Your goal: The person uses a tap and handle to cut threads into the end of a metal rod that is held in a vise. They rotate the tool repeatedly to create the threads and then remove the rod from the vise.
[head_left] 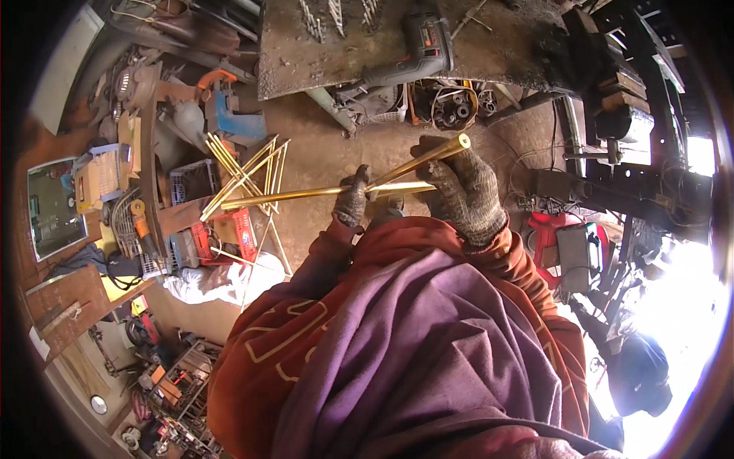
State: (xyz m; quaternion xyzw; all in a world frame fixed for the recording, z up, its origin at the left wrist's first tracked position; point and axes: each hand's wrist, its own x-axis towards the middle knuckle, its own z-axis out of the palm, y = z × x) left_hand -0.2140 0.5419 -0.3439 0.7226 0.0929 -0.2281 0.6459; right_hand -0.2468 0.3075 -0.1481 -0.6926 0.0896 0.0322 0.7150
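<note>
Both my hands wear grey knit work gloves and are held out in front of my red-orange top. My left hand [352, 200] is closed around a long, gold-coloured metal rod [283, 197] that stretches out to the left. Its other end reaches the right palm. A second gold-coloured rod [417, 163] slants across the first, and my right hand [475, 193] grips it near its upper end. That end faces up and shows a small dark hole. Fingers hide parts of both rods where they cross.
More gold-coloured rods [267, 172] lie crossed on a stand at the left. Ahead, a dirty metal workbench [306, 65] carries a power drill [428, 46]. A red crate [243, 236] stands at left, red equipment [541, 241] at right. Strong light glares at lower right.
</note>
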